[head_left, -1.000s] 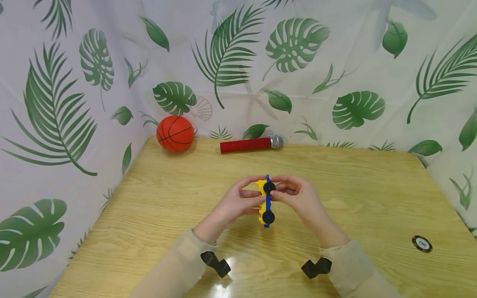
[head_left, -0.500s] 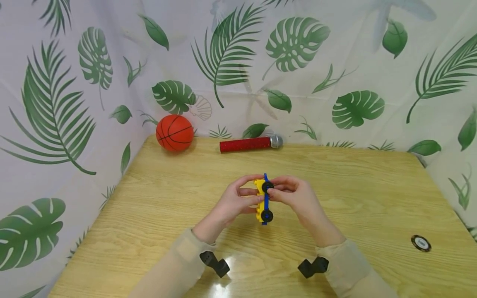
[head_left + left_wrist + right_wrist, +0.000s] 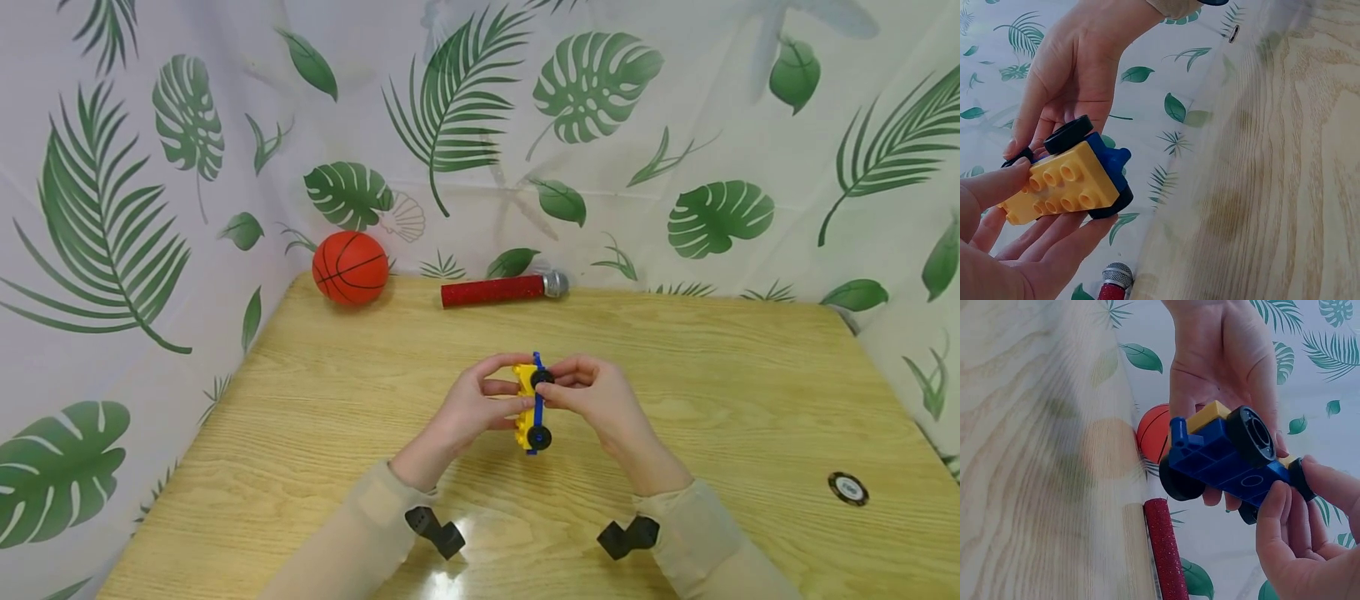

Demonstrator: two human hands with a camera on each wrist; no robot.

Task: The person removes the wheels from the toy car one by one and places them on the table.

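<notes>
Both hands hold a toy car (image 3: 528, 408) tilted on its side above the wooden table. It is built from a yellow studded block (image 3: 1063, 181) on a blue base (image 3: 1222, 459) with black wheels (image 3: 1251, 436). My left hand (image 3: 468, 408) grips the yellow side, thumb on one face and fingers behind. With thumb and fingers, my right hand (image 3: 603, 400) pinches the wheel at the car's far end. In the right wrist view the car's blue underside faces the camera; in the left wrist view its yellow studs show.
An orange-red toy basketball (image 3: 350, 268) sits at the table's back left corner. A red microphone (image 3: 495, 290) with a silver head lies along the back edge. On the right lies a black-and-white round chip (image 3: 848, 488). Leaf-patterned cloth (image 3: 600, 192) walls the wooden table (image 3: 360, 358).
Both hands keep their hold on the toy car. The car and the right hand have shifted very slightly left, and the car has tilted a little.
</notes>
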